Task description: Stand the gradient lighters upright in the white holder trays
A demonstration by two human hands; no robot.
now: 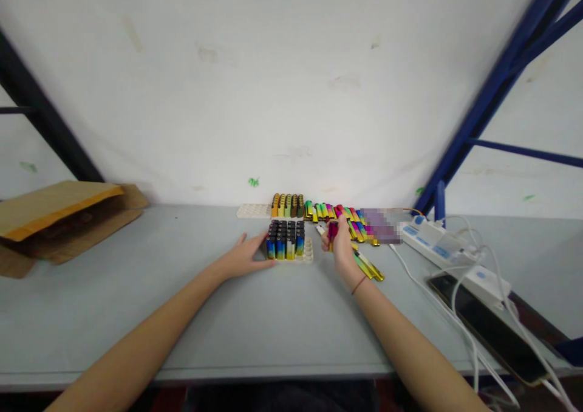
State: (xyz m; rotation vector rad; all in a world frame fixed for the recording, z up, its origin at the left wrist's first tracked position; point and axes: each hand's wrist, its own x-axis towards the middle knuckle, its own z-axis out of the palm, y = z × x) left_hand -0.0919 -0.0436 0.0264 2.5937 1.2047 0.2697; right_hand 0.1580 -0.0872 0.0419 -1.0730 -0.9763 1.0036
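Your table [273, 321] has its front edge low in view, and there's a wide bare grey stretch between that edge and the work, crossed only by your forearms. The wall [282, 84] closes off the back right behind the things. On the left, a cardboard box [59, 217] lies open on its side, well apart from your hands. The right is crowded: a power strip [437, 242], white cables [460, 290] and a phone [487, 327] lying flat near the front right edge, with a blue rack post [501, 78] slanting up behind. The near tray [308, 253], white, sits mid-table and holds upright lighters [286, 239] packed in rows, dark caps up. Its right-hand sockets show bare. The back tray [252, 210] is against the wall with one row of upright lighters [288, 205] at its right end. Loose lighters [341, 212] lie in a row to the right of it, and two more lighters [370, 267] lie flat just beside your right wrist. Your left hand [246, 255] rests on the table, grip spread flat and holding nothing, fingertips touching the near tray's left side. Your right hand [340, 251] has its grip closed round a magenta lighter [332, 230], held just right of the near tray.
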